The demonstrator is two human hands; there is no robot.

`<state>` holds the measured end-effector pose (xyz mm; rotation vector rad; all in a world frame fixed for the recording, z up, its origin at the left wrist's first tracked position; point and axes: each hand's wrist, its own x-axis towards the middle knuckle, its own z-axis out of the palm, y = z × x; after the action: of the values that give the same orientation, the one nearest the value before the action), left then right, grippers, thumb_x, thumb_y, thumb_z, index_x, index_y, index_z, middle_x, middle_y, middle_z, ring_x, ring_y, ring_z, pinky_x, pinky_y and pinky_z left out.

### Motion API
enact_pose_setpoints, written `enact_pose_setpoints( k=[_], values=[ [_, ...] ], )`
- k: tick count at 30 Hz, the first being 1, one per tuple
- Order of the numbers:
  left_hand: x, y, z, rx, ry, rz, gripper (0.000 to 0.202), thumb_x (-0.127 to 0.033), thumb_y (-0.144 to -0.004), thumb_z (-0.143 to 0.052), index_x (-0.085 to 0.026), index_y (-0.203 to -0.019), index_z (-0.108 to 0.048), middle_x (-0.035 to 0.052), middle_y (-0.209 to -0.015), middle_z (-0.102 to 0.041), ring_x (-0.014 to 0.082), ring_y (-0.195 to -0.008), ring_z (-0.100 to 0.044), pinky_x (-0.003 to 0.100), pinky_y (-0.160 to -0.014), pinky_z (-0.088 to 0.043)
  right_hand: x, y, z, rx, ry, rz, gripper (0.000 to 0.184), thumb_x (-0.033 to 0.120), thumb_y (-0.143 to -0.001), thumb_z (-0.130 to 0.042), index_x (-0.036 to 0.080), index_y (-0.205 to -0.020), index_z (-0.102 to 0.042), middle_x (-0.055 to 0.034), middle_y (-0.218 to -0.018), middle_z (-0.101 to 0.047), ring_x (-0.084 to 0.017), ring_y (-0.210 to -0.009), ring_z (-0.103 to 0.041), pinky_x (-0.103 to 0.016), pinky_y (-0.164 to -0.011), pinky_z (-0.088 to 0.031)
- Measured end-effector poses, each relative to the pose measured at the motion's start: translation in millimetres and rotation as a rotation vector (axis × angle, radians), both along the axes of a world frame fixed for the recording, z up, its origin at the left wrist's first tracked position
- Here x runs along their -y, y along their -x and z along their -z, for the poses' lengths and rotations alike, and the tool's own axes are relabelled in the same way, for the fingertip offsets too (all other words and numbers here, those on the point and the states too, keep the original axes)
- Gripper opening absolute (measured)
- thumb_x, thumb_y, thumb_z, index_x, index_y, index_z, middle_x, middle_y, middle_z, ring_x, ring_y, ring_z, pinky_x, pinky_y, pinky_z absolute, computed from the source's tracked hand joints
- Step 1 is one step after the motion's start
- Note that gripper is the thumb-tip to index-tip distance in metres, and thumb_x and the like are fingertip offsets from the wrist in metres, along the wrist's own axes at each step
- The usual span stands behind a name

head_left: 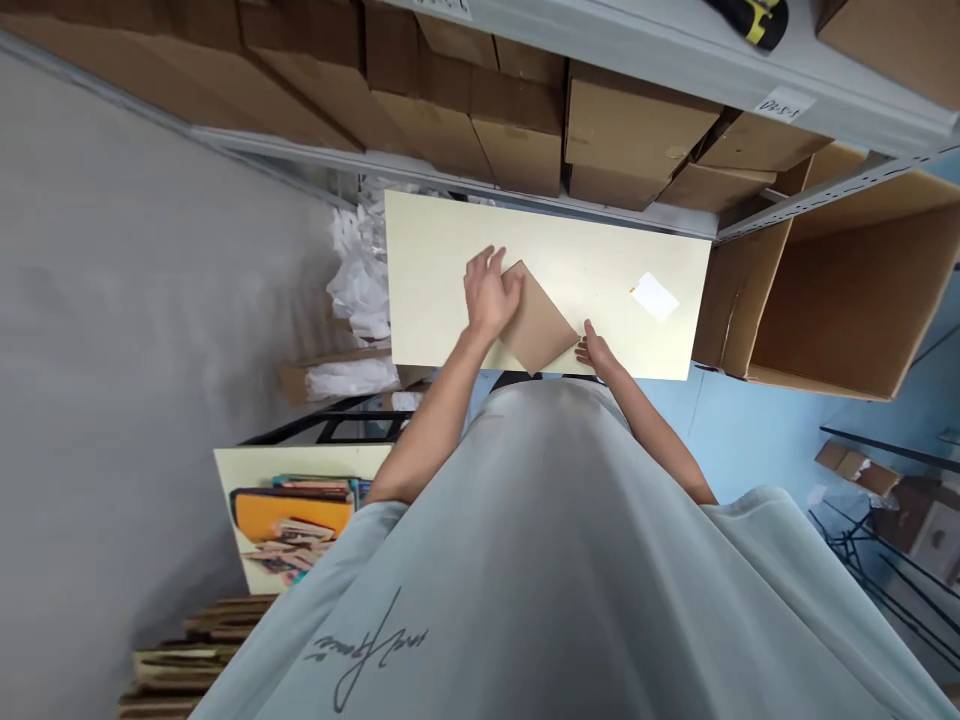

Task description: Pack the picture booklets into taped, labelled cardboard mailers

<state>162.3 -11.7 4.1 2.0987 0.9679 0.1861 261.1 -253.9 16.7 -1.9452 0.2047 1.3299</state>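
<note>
A flat brown cardboard piece (538, 320) lies turned like a diamond on the cream tabletop (435, 230). At its upper left edge is my left hand (491, 292), fingers spread and the thumb over the cardboard. My right hand (594, 350) is beside the cardboard's right corner, with the thumb raised and the fingers apart; whether it touches the corner I cannot tell. A small white paper slip (655, 297) with an orange mark rests on the tabletop to the right.
Cardboard boxes (517, 150) line a metal shelf (750, 90) behind the table. A large open carton (847, 290) stands at the right. White plastic wrapping (360, 280) bunches at the left. Lower left, a side table (229, 470) bears an orange item (292, 515) and assorted pieces.
</note>
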Motion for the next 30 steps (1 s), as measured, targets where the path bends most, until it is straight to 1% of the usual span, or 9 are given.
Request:
enact_pose_setpoints(
  k=[3, 5, 7, 10, 13, 18, 21, 25, 30],
  values=[
    [-46.3, -25.5, 0.5, -0.252, 0.208, 0.037, 0.066, -0.07, -0.109, -0.059, -0.015, -0.138, -0.08, 0.0284, -0.151, -0.078, 0.052, -0.153, -0.065, 0.072, -0.135, -0.046, -14.4, 15.7, -10.6, -0.247, -0.002, 0.26, 0.051, 0.055, -0.124, -0.039, 0.02, -0.11, -0.072, -0.0185, -0.115, -0.087, -0.028, -0.113, -0.086, -0.045, -0.113, -0.07],
    [-59.3, -28.8, -7.5, -0.343, 0.257, 0.127, 0.064, -0.072, -0.112, -0.053, -0.017, -0.124, -0.083, 0.0274, -0.138, -0.083, 0.0512, -0.141, -0.072, 0.069, -0.129, -0.051, -24.5, 21.8, -21.4, -0.214, -0.057, 0.317, 0.041, 0.05, -0.123, -0.046, 0.021, -0.107, -0.071, -0.0163, -0.112, -0.087, -0.026, -0.11, -0.086, -0.043, -0.114, -0.069],
    [-62.2, -17.8, -17.8, -0.25, 0.209, 0.16, 0.063, -0.073, -0.115, -0.048, -0.021, -0.119, -0.083, 0.023, -0.135, -0.084, 0.0458, -0.138, -0.074, 0.062, -0.128, -0.054, -28.4, 24.6, -35.2, -0.045, -0.094, 0.304, 0.037, 0.05, -0.12, -0.05, 0.021, -0.111, -0.071, -0.0157, -0.122, -0.088, -0.026, -0.117, -0.085, -0.042, -0.117, -0.067],
    [-54.8, 13.1, -24.3, -0.046, 0.192, 0.118, 0.058, -0.065, -0.119, -0.043, -0.023, -0.118, -0.083, 0.0178, -0.131, -0.083, 0.0369, -0.138, -0.072, 0.053, -0.127, -0.057, -24.9, 23.8, -55.4, 0.348, -0.101, 0.179, 0.043, 0.054, -0.12, -0.043, 0.023, -0.127, -0.072, -0.0149, -0.146, -0.083, -0.028, -0.138, -0.077, -0.043, -0.124, -0.061],
    [-35.8, 39.2, -13.4, -0.007, 0.235, 0.102, 0.047, -0.054, -0.119, -0.046, -0.022, -0.116, -0.08, 0.0183, -0.124, -0.08, 0.0348, -0.135, -0.073, 0.052, -0.125, -0.061, -25.5, 20.0, -64.1, 0.598, 0.059, -0.004, 0.05, 0.055, -0.122, -0.034, 0.022, -0.143, -0.064, -0.0182, -0.147, -0.082, -0.032, -0.138, -0.077, -0.046, -0.122, -0.06],
    [6.1, 51.2, 10.4, -0.017, 0.185, 0.084, 0.04, -0.051, -0.116, -0.053, -0.023, -0.136, -0.071, 0.0227, -0.138, -0.075, 0.0392, -0.138, -0.074, 0.055, -0.116, -0.066, -43.9, 18.5, -48.1, 0.6, 0.348, -0.197, 0.052, 0.044, -0.124, -0.031, 0.011, -0.161, -0.046, -0.0293, -0.138, -0.083, -0.042, -0.125, -0.083, -0.056, -0.117, -0.06],
    [17.7, 45.8, 11.9, -0.093, 0.244, 0.074, 0.051, -0.052, -0.113, -0.062, -0.019, -0.151, -0.059, 0.0259, -0.144, -0.078, 0.0431, -0.135, -0.078, 0.058, -0.113, -0.066, -45.3, 17.2, -36.9, 0.604, 0.348, -0.217, 0.06, 0.058, -0.122, -0.041, 0.012, -0.16, -0.046, -0.0297, -0.139, -0.083, -0.045, -0.129, -0.081, -0.058, -0.118, -0.06],
    [10.3, 32.1, 7.9, -0.233, 0.328, 0.015, 0.065, -0.062, -0.105, -0.075, -0.018, -0.15, -0.058, 0.0266, -0.141, -0.083, 0.0472, -0.133, -0.081, 0.057, -0.111, -0.065, -35.7, 4.9, -32.0, 0.548, 0.301, -0.257, 0.066, 0.078, -0.116, -0.052, 0.018, -0.143, -0.057, -0.0273, -0.134, -0.085, -0.044, -0.127, -0.082, -0.052, -0.114, -0.063],
    [-6.6, 28.5, 7.9, -0.239, 0.35, 0.058, 0.049, -0.062, -0.108, -0.065, -0.023, -0.138, -0.071, 0.0222, -0.141, -0.085, 0.0466, -0.136, -0.079, 0.061, -0.119, -0.061, -27.5, -17.2, -33.9, 0.469, 0.296, -0.461, 0.057, 0.067, -0.124, -0.036, 0.016, -0.137, -0.059, -0.0309, -0.13, -0.085, -0.046, -0.125, -0.082, -0.053, -0.111, -0.062]
  ],
)
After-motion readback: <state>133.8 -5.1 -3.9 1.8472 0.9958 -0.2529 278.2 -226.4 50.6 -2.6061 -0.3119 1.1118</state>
